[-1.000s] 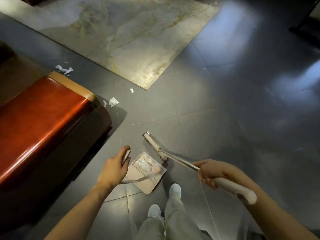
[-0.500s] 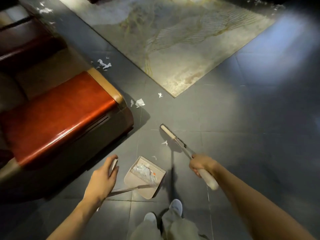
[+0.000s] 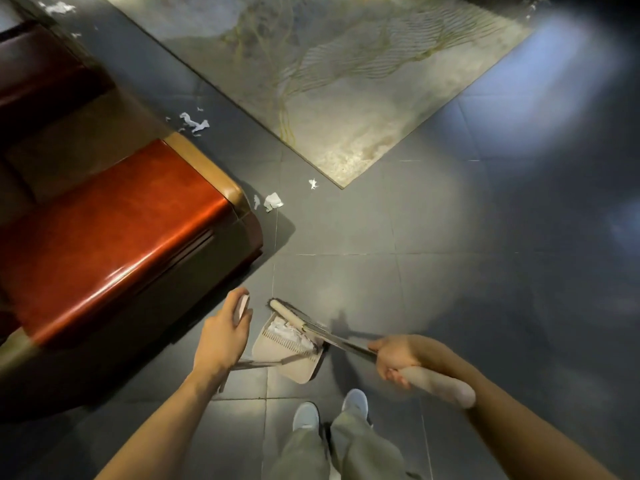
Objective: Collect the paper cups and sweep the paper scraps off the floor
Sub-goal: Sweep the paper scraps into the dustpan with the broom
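My left hand grips the top of the dustpan handle. The beige dustpan sits on the dark tiled floor just ahead of my feet, with white paper scraps piled inside. My right hand grips the broom handle, and the broom head lies across the dustpan's mouth. More scraps lie on the floor: a crumpled piece by the sofa corner, a small bit near the rug corner, and a cluster farther up beside the sofa. No paper cup is in view.
A red leather sofa with a tan trim fills the left side, close to the dustpan. A pale patterned rug covers the floor ahead. Further scraps lie at the top left. My shoes stand just behind the dustpan.
The broom head has swept back from the open floor onto the dustpan's mouth, and the loose scraps in front of the pan are gone from the floor. The dustpan stays put.
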The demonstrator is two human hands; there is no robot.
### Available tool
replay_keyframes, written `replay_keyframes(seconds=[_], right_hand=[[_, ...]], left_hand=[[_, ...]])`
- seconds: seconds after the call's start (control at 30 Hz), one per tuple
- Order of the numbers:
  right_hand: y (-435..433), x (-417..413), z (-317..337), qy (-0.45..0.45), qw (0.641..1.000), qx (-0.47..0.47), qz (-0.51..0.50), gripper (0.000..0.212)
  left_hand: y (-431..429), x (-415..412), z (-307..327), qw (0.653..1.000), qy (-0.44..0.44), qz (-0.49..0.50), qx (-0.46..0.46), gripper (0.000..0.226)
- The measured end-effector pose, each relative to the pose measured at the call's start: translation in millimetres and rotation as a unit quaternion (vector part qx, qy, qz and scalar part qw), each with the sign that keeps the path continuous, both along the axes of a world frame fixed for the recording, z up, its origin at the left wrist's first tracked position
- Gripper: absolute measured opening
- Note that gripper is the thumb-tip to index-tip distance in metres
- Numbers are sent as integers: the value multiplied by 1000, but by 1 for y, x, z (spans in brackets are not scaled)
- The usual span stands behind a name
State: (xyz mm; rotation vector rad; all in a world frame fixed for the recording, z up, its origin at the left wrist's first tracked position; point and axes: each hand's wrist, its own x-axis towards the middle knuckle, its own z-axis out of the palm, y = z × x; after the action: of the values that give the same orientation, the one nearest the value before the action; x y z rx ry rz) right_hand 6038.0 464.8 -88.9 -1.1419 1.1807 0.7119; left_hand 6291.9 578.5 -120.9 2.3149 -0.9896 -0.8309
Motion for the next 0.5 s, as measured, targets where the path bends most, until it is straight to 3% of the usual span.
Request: replay_keyframes(seconds=[0.17, 0.5], right_hand=[[-15, 2, 15, 24, 999, -25, -18, 28], [-123, 4, 22, -24, 990, -39, -131, 50]], left_hand=[[-10, 7, 4, 1000, 7, -2, -22, 28], [-100, 21, 14, 995, 12, 35, -88, 24]])
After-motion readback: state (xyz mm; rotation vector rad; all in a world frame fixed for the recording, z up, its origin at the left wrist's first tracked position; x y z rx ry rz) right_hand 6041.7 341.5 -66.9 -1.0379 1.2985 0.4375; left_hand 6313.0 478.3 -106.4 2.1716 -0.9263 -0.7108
